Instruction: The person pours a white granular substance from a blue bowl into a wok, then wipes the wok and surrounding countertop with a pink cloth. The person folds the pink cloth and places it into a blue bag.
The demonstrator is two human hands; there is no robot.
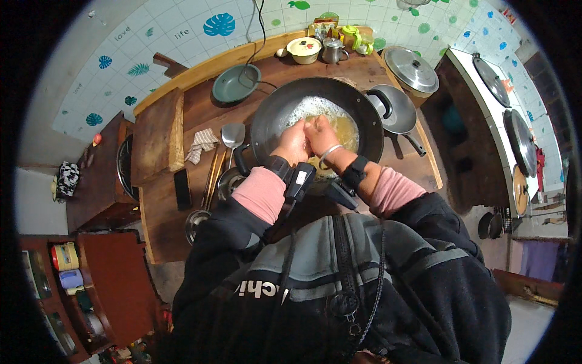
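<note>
A large dark wok (273, 107) with black side handles stands on the wooden table before me. Foamy, yellowish liquid (348, 129) lies inside it. Over this liquid, my left hand (293, 140) and my right hand (323, 136) are pressed together, fingers curled inward. Whether something is between them is hidden. Both wrists wear black straps with small devices; a pale bangle circles the right wrist. Left of the wok are a metal spatula (233, 135), a striped cloth (201, 144) and wooden chopsticks (214, 179).
A grey pan (396, 111) sits right of the wok, beside a lidded pot (411, 70). Behind stand a green basin (236, 84), a lidded enamel bowl (303, 50) and a metal pitcher (334, 51). A thick wooden board (157, 136), a phone (183, 189) and metal bowls (196, 225) are at left.
</note>
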